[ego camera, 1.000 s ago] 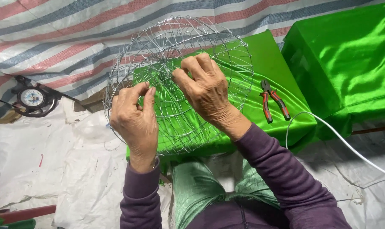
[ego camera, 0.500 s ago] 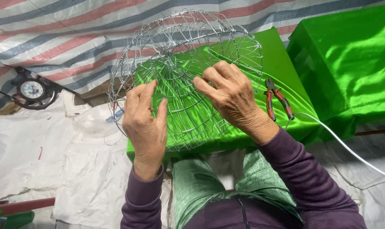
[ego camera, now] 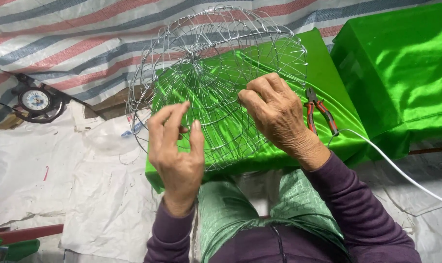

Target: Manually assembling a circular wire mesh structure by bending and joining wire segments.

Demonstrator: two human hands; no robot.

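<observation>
While right hand (ego camera: 279, 114) grips wire basket (ego camera: 216, 83) rim, left hand (ego camera: 174, 146) pinches lower wires; pliers (ego camera: 320, 111) alongside.

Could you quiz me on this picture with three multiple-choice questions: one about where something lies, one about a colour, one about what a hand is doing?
1. Where do the pliers lie?
A. on the green cloth, right of the wire frame
B. on the white sheet by the clock
C. inside the wire frame

2. What colour are the person's sleeves?
A. yellow
B. purple
C. white

3. What is the right hand doing?
A. holding the pliers
B. resting on the lap
C. gripping the wire frame

Answers: 1 A, they lie on the green cloth beside the frame; 2 B, both forearms are in purple; 3 C, its fingers curl onto the frame's wires.
</observation>
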